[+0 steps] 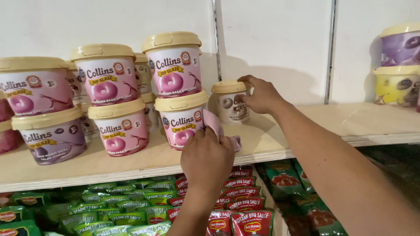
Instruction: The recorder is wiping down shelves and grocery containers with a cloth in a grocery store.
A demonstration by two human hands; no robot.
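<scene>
The shelf (109,168) is pale raw-looking wood, matt, with a faint grain and a plain cut front edge. Standing on it, the tubs (177,72) look like smooth plastic with glossy printed wraps and matt cream lids. A small tub (232,102) beside them has the same cream plastic lid. At the shelf's front edge lies a soft pink cloth (215,124), matt and creased. Below the shelf, sauce pouches (245,214) are shiny, crinkled foil-like plastic. Behind it, the white wall panel (271,39) is matt, split by dull metal rails (215,39).

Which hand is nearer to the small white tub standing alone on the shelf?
Right. The right hand touches the small white tub at its lid. The left hand is lower, at the shelf edge, holding a pink cloth.
</scene>
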